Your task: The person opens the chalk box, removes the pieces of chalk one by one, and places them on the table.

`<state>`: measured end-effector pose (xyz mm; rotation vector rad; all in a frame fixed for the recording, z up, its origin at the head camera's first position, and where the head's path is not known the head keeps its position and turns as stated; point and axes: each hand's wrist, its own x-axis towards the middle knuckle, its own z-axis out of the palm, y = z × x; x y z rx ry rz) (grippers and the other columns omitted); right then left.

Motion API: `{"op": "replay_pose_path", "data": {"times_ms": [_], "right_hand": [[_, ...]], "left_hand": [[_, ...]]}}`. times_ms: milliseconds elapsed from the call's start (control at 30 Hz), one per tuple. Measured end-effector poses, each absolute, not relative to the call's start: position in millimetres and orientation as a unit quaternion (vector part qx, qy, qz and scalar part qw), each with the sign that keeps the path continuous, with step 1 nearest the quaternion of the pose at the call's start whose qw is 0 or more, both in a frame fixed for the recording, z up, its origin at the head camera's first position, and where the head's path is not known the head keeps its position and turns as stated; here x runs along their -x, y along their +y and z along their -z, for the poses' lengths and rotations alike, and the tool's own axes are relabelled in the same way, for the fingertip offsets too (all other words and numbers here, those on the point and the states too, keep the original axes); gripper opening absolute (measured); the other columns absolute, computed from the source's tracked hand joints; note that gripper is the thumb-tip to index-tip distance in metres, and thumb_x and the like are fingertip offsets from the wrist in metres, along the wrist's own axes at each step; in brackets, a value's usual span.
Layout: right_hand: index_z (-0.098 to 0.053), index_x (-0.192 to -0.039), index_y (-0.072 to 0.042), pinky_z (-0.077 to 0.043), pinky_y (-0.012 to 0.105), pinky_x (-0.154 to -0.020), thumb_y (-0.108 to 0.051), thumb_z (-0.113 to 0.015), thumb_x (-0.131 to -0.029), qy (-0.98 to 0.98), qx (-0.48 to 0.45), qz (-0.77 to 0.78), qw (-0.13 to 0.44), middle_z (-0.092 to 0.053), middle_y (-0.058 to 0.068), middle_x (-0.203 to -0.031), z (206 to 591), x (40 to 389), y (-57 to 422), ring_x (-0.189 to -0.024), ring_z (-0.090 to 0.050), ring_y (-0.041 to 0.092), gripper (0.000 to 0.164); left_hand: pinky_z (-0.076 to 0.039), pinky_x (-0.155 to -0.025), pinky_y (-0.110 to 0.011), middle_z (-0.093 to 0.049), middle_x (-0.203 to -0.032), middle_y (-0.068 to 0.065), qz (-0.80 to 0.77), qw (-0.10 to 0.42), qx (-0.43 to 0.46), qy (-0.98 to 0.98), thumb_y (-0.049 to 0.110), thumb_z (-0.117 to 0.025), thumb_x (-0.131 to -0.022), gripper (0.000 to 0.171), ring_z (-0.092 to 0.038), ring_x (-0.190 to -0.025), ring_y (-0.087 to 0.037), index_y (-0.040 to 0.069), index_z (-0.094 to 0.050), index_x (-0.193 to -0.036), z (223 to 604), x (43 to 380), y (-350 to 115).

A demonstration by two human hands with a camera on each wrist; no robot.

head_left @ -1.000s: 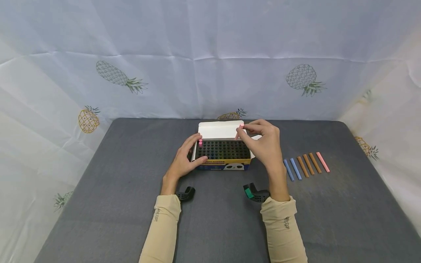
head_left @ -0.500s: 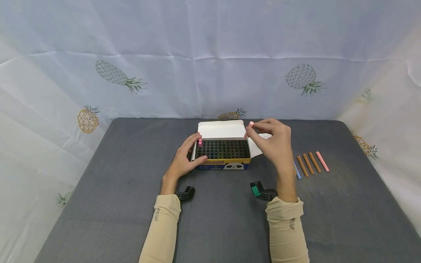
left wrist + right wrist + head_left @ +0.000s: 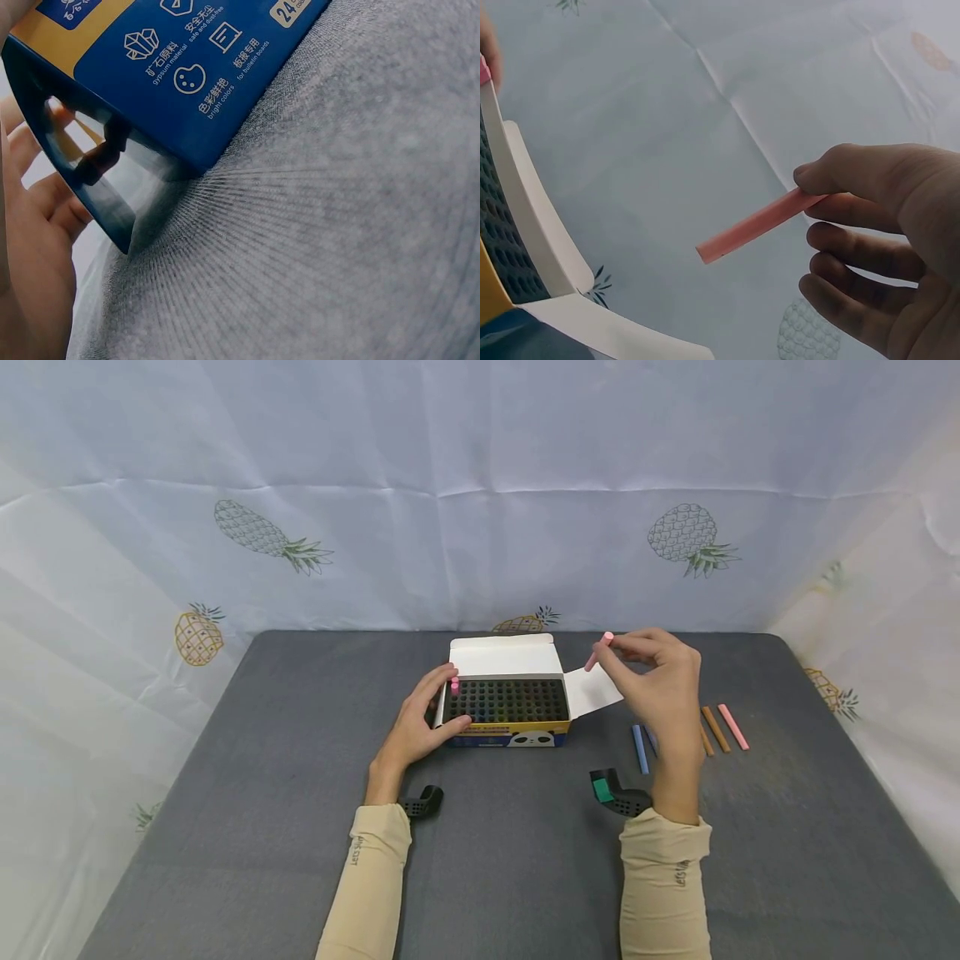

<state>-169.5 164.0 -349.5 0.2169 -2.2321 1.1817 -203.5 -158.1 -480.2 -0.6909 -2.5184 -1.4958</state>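
Observation:
A blue and yellow chalk box [image 3: 495, 734] stands with its white lid raised and a side flap out to the right. Its black tray of holes [image 3: 510, 700] holds two pink chalk sticks [image 3: 454, 687] at the back left corner. My left hand [image 3: 411, 727] grips the box's left end, thumb at the front and fingers toward the back; the left wrist view shows fingers [image 3: 45, 195] beside an end flap. Between thumb and fingertips, my right hand [image 3: 656, 685] pinches another pink chalk stick [image 3: 757, 225], slanted in the air above the right side flap.
Right of the box, blue chalk sticks [image 3: 640, 749], brown ones [image 3: 716, 729] and one pink stick [image 3: 733, 727] lie in a row on the grey table [image 3: 510, 860]; my right forearm partly hides some. A pineapple-print cloth [image 3: 480, 543] hangs behind the table.
My right hand has moved right, away from the box, carrying the pink chalk stick. The right side flap is now uncovered. My left hand has stayed on the box.

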Motion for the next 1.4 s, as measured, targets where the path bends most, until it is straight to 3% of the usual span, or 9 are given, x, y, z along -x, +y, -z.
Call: {"op": "replay_pose_path", "data": {"times_ms": [267,500,600,1400], "right_hand": [[-0.081,-0.094,0.002,-0.048,0.009,-0.080,-0.011,-0.076,-0.090,-0.837,-0.059,-0.445,0.313,-0.074,0.017,-0.093,347,165,177,-0.080,-0.058,-0.012,0.015],[-0.083,-0.094,-0.003,-0.050,0.009,-0.080,-0.013,-0.077,-0.090,-0.825,-0.039,-0.464,0.320,-0.067,-0.019,-0.088,348,162,191,-0.076,-0.062,-0.012,0.013],[-0.084,-0.090,-0.003,-0.051,0.009,-0.080,-0.012,-0.078,-0.089,-0.815,-0.038,-0.479,0.323,-0.066,-0.025,-0.087,349,162,196,-0.076,-0.064,-0.011,0.010],[-0.081,-0.107,-0.003,-0.049,0.006,-0.078,-0.016,-0.078,-0.089,-0.811,0.050,-0.481,0.329,-0.064,-0.031,-0.088,361,159,230,-0.080,-0.063,-0.011,0.022]], "left_hand": [[-0.047,-0.101,-0.059,-0.036,-0.166,-0.004,0.497,0.066,0.228,-0.835,0.041,-0.075,-0.089,0.075,-0.046,-0.143,-0.031,0.023,-0.044,-0.155,480,204,-158],[-0.047,-0.100,-0.059,-0.035,-0.166,-0.004,0.497,0.067,0.228,-0.835,0.043,-0.075,-0.089,0.075,-0.046,-0.143,-0.031,0.023,-0.045,-0.155,482,204,-159],[-0.047,-0.099,-0.058,-0.035,-0.166,-0.005,0.495,0.069,0.230,-0.835,0.045,-0.074,-0.090,0.076,-0.046,-0.143,-0.031,0.022,-0.045,-0.155,482,204,-159],[-0.048,-0.098,-0.057,-0.036,-0.166,-0.004,0.496,0.071,0.232,-0.834,0.045,-0.074,-0.090,0.075,-0.047,-0.141,-0.031,0.023,-0.044,-0.155,482,203,-159]]}}
